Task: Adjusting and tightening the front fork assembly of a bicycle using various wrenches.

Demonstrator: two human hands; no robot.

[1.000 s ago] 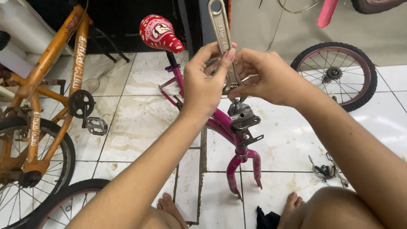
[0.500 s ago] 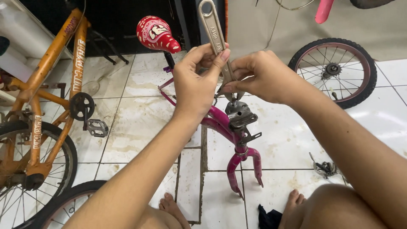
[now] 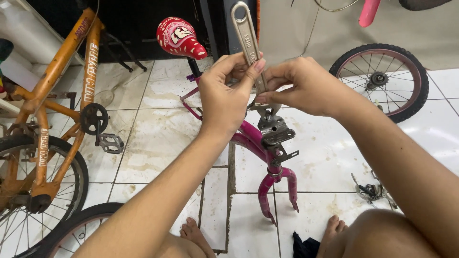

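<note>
Head view: we are reaching both forearms forward over the pink bicycle frame (image 3: 260,143), which is lying fork-down on the tiled floor (image 3: 158,138). Our left hand (image 3: 227,98) is pinching the silver wrench (image 3: 247,40) shaft, thumb pressing its face. Our right hand (image 3: 301,88) is curling around the shaft lower down, just above the frame's stem; the wrench head seems to be sitting there, hidden by fingers.

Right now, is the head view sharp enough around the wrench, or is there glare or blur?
Head view: the wrench and both hands, left and right, are sharp; soft even light, faint shadows; mild sheen on the floor tiles; dark doorway behind the seat is underexposed.
</note>
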